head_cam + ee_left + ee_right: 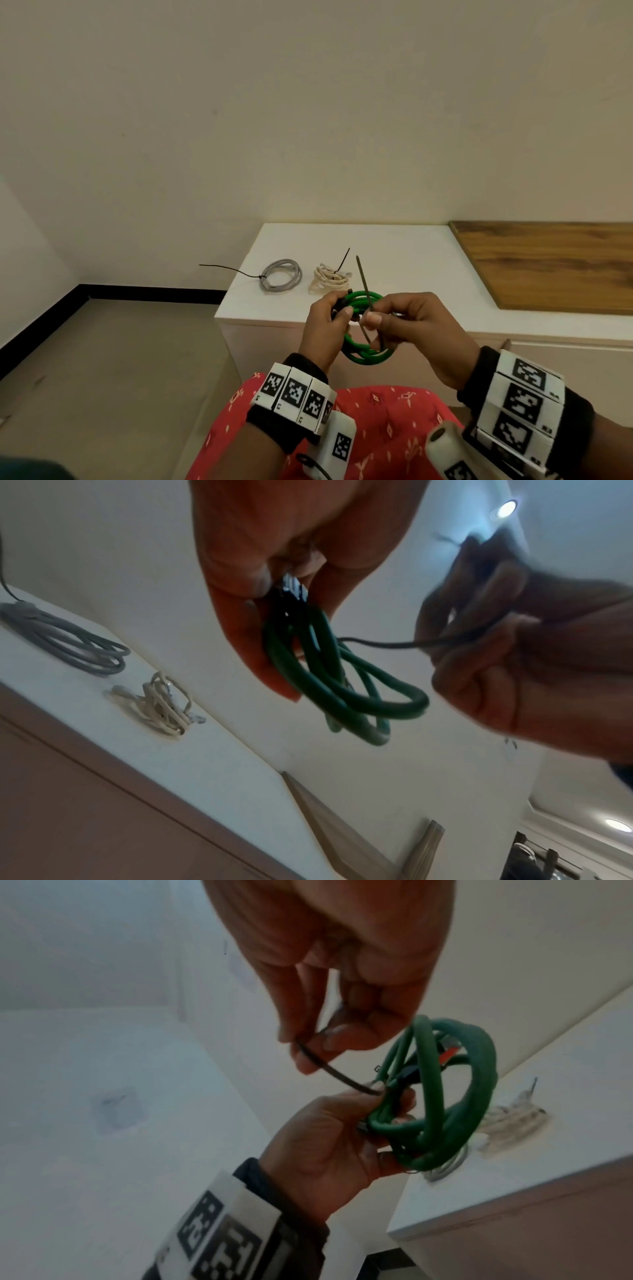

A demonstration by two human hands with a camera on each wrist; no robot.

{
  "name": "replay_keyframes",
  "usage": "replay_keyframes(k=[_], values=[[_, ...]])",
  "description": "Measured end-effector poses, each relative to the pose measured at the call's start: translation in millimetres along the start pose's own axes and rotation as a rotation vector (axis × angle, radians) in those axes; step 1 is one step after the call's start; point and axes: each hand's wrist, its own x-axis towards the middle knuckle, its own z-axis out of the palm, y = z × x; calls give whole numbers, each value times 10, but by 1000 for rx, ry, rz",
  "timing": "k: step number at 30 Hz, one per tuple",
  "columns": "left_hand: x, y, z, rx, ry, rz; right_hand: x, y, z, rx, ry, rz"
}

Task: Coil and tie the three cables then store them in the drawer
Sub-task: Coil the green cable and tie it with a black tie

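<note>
The left hand squeezes the green cable loops while the right hand pinches the black tie, which should go snugly around the loops beside those fingers.

White cabinet top bears grey coil (tied), cream coil.

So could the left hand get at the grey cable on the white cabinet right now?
Probably not yet: the left hand grips the green cable. The grey cable lies in the open on the white cabinet, unblocked.
</note>
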Motion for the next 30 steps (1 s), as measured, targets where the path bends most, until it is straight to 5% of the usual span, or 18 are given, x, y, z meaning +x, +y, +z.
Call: replay_keyframes(k=[4,30], values=[[-32,40,27,-7,-13,33,16,18,-52,-21,72,229],[-106,71,71,-15,-25,82,19,-78,-36,-121,142,358]])
